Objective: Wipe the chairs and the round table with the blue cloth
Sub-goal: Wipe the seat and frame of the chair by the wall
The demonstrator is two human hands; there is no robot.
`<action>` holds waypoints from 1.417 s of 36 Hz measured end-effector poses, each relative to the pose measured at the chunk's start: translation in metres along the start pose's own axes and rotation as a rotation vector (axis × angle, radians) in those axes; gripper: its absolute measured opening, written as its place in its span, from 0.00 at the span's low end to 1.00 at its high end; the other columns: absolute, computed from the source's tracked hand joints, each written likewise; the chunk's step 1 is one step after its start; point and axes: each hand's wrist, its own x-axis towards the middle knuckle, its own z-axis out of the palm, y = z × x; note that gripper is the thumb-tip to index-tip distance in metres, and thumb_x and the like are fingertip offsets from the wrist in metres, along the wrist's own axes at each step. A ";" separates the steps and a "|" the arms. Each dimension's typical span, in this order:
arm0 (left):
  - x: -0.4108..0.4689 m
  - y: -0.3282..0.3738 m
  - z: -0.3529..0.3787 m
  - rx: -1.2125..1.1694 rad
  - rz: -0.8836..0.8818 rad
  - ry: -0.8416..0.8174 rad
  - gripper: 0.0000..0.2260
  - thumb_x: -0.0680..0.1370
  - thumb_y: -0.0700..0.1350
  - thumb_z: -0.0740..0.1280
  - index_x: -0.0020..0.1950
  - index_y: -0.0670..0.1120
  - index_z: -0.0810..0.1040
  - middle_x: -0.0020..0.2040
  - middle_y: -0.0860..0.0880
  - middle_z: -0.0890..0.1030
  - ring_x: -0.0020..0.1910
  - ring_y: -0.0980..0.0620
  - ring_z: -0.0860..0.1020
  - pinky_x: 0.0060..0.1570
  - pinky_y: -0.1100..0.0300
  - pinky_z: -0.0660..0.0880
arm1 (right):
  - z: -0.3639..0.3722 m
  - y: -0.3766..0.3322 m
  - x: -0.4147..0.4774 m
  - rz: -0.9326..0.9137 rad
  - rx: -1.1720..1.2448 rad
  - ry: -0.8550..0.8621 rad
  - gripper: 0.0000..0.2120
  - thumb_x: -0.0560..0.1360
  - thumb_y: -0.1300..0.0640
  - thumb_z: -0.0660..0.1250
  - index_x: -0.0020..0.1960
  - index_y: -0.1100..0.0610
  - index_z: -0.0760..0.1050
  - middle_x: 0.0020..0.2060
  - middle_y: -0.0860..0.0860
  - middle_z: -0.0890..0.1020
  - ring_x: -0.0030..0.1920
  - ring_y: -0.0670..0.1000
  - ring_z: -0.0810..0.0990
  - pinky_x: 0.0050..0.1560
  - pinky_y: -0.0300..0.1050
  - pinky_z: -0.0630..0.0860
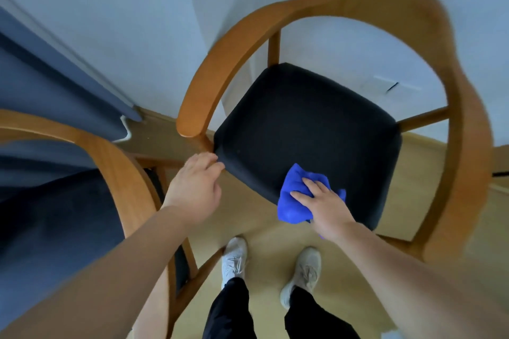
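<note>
Pale walls (137, 8) and a tan floor (270, 242) form a corner where a wooden chair (275, 19) with a curved back rail stands, its dark seat (303, 124) facing up. The fingers (316, 187) of the right hand (327, 209) lie spread and nearly straight on top of the blue cloth (292, 201), pressing it down rather than clenching it. The cloth is bunched on the front edge of the seat and partly hangs over that edge, with a scrap showing below the wrist. The left hand (192, 187) is at the seat's front left corner, where its fingers (210, 162) curl over the corner and hold it; their tips are hidden. A second chair (115, 168) of the same kind stands just beside it on the left, with a dark blue curtain (41, 77) hanging behind. Two light shoes (234, 256) stand on the floor in front of the seat. The chair's right rail is blurred.
</note>
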 end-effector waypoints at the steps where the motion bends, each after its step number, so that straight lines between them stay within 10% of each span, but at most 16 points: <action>1: -0.006 0.009 -0.004 -0.052 -0.025 -0.019 0.19 0.77 0.42 0.62 0.69 0.48 0.71 0.70 0.50 0.69 0.69 0.50 0.66 0.66 0.56 0.64 | -0.010 -0.001 -0.011 -0.008 0.031 0.048 0.35 0.75 0.61 0.62 0.77 0.44 0.54 0.78 0.52 0.47 0.75 0.54 0.51 0.71 0.48 0.57; 9: -0.048 0.094 -0.063 -0.606 -0.249 -0.116 0.22 0.79 0.54 0.62 0.72 0.52 0.66 0.65 0.58 0.73 0.63 0.60 0.71 0.59 0.67 0.65 | -0.109 -0.039 -0.110 -0.244 0.301 0.466 0.34 0.68 0.63 0.73 0.72 0.50 0.68 0.74 0.58 0.62 0.72 0.62 0.64 0.63 0.57 0.72; 15: -0.080 0.150 -0.131 -1.006 -0.178 -0.061 0.11 0.78 0.48 0.64 0.56 0.63 0.73 0.52 0.61 0.81 0.52 0.60 0.79 0.50 0.62 0.78 | -0.174 -0.052 -0.165 -0.449 0.316 0.544 0.33 0.73 0.59 0.69 0.75 0.46 0.61 0.77 0.52 0.52 0.76 0.55 0.54 0.68 0.49 0.68; 20: -0.094 0.176 -0.172 -0.879 -0.162 0.157 0.13 0.79 0.43 0.63 0.57 0.60 0.73 0.49 0.60 0.81 0.49 0.62 0.79 0.51 0.57 0.79 | -0.215 -0.034 -0.190 -0.568 0.294 0.323 0.44 0.69 0.41 0.71 0.73 0.30 0.45 0.74 0.35 0.36 0.73 0.35 0.40 0.67 0.34 0.57; 23: -0.101 0.185 -0.185 -0.772 -0.129 0.203 0.13 0.79 0.42 0.62 0.58 0.60 0.73 0.50 0.61 0.80 0.50 0.63 0.78 0.51 0.60 0.78 | -0.237 -0.027 -0.202 -0.598 0.394 0.368 0.36 0.69 0.35 0.68 0.73 0.35 0.56 0.73 0.31 0.49 0.71 0.28 0.47 0.66 0.30 0.58; 28: -0.107 0.185 -0.190 -0.633 -0.075 0.225 0.14 0.80 0.44 0.60 0.60 0.62 0.71 0.51 0.65 0.77 0.52 0.64 0.75 0.52 0.60 0.76 | -0.274 -0.027 -0.196 -0.557 0.417 0.669 0.37 0.70 0.50 0.74 0.74 0.48 0.58 0.69 0.43 0.65 0.69 0.41 0.64 0.68 0.41 0.67; 31: -0.108 0.180 -0.191 -0.590 -0.052 0.216 0.14 0.80 0.45 0.59 0.59 0.64 0.70 0.51 0.65 0.77 0.51 0.64 0.75 0.51 0.61 0.76 | -0.293 -0.037 -0.184 -0.567 0.341 0.536 0.45 0.70 0.51 0.74 0.77 0.43 0.50 0.76 0.44 0.56 0.75 0.43 0.54 0.70 0.39 0.58; 35: -0.106 0.163 -0.192 -0.564 -0.060 0.217 0.17 0.79 0.44 0.59 0.57 0.68 0.68 0.50 0.67 0.76 0.51 0.66 0.75 0.48 0.65 0.75 | -0.308 -0.057 -0.162 -0.602 0.223 0.440 0.27 0.71 0.54 0.72 0.69 0.48 0.69 0.61 0.44 0.74 0.62 0.45 0.71 0.61 0.38 0.68; 40: -0.084 0.126 -0.187 -0.487 -0.168 0.200 0.14 0.79 0.46 0.58 0.57 0.67 0.67 0.47 0.66 0.75 0.48 0.65 0.75 0.44 0.70 0.70 | -0.316 -0.084 -0.126 -0.615 0.098 0.426 0.10 0.74 0.55 0.69 0.55 0.51 0.75 0.48 0.46 0.74 0.47 0.48 0.76 0.50 0.47 0.75; 51: -0.016 0.032 -0.201 -0.393 -0.291 0.315 0.07 0.79 0.47 0.60 0.56 0.55 0.73 0.47 0.54 0.77 0.45 0.56 0.75 0.45 0.58 0.74 | -0.353 -0.143 -0.012 -0.615 -0.007 0.454 0.16 0.73 0.58 0.68 0.61 0.54 0.74 0.55 0.49 0.74 0.50 0.53 0.77 0.47 0.47 0.74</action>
